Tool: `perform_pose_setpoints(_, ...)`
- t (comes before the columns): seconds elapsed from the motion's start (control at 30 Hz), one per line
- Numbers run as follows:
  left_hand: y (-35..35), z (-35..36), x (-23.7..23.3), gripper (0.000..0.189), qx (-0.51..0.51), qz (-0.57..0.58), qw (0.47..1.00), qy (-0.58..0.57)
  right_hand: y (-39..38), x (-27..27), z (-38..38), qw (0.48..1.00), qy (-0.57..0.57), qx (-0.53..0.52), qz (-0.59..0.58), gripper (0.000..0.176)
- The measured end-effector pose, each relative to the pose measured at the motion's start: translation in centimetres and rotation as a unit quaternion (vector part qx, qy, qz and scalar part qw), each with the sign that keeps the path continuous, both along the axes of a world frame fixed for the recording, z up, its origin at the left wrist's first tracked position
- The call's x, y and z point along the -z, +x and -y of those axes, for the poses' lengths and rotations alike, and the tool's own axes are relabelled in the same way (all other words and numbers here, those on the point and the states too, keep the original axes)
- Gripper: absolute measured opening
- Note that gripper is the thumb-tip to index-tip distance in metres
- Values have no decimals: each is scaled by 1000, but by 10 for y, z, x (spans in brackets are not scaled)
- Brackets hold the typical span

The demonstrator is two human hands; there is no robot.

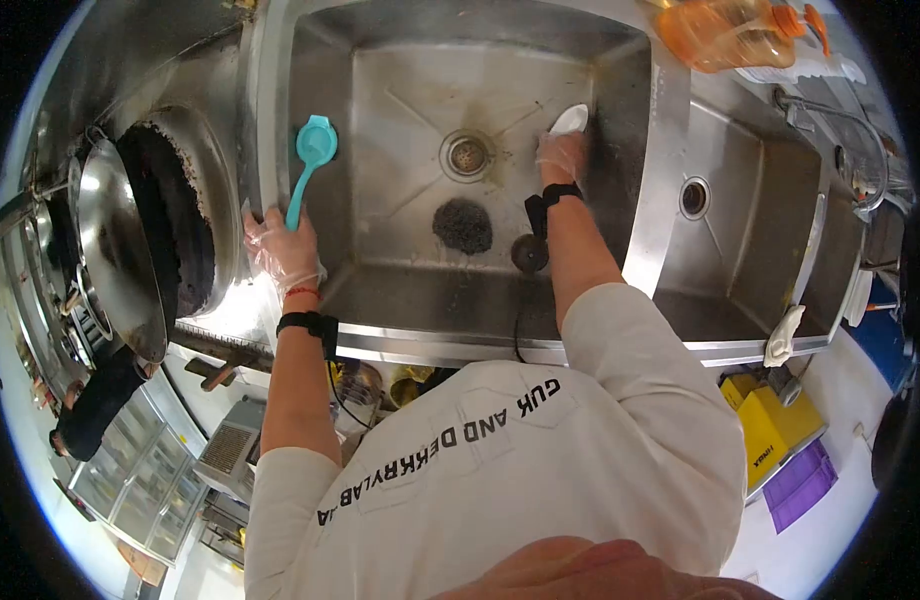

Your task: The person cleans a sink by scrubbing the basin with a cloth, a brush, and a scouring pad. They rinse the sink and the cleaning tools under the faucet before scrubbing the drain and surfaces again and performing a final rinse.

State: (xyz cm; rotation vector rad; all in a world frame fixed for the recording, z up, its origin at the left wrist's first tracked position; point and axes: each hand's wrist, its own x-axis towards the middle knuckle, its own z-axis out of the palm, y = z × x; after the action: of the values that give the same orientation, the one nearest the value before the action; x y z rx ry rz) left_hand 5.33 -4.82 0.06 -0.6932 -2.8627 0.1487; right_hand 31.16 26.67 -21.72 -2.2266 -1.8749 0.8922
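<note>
My left hand (283, 250), in a clear plastic glove, is at the sink's left ledge with its fingers closed at the handle end of a teal ladle (317, 143). The ladle's bowl points away from me, over the sink's left wall. Inside the large steel sink (410, 90), my right hand (563, 158), also gloved, reaches toward the right wall. Its fingers close on a small white oval object (570, 119), whose kind I cannot tell. A dark steel wool scourer (462, 226) lies on the sink floor, near the drain (468, 155).
A dark round disc (529, 253) sits at the sink's near side. To the right is a smaller basin (730, 230) with a curved faucet (860, 120). An orange pump bottle (725, 35) stands at the back right. Large woks (125, 240) fill the left. Another person (95, 405) is at far left.
</note>
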Motion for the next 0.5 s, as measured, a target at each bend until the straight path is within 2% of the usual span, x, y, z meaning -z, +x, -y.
perform_pose_setpoints(0.07, -2, 1, 0, 38, 14, 6, 1000, 1, -2, 3, 0, 998, 37, 56, -18, 56)
perform_pose_setpoints(0.17, -1, -2, 1, 39, 9, 8, 1000, 8, -12, -43, -22, 995, -30, 55, -74, 48)
perform_pose_setpoints(0.37, 2, -1, 2, 39, 14, 10, 1000, 12, -26, 16, -91, 994, -15, 73, -78, 54)
perform_pose_setpoints(0.47, -2, 1, 4, 38, 14, 17, 1000, 6, -45, -20, -109, 992, -62, 69, -84, 60)
perform_pose_setpoints(0.5, -4, 1, 6, 38, 14, 22, 1000, 6, -46, -18, -113, 994, -69, 51, -74, 63)
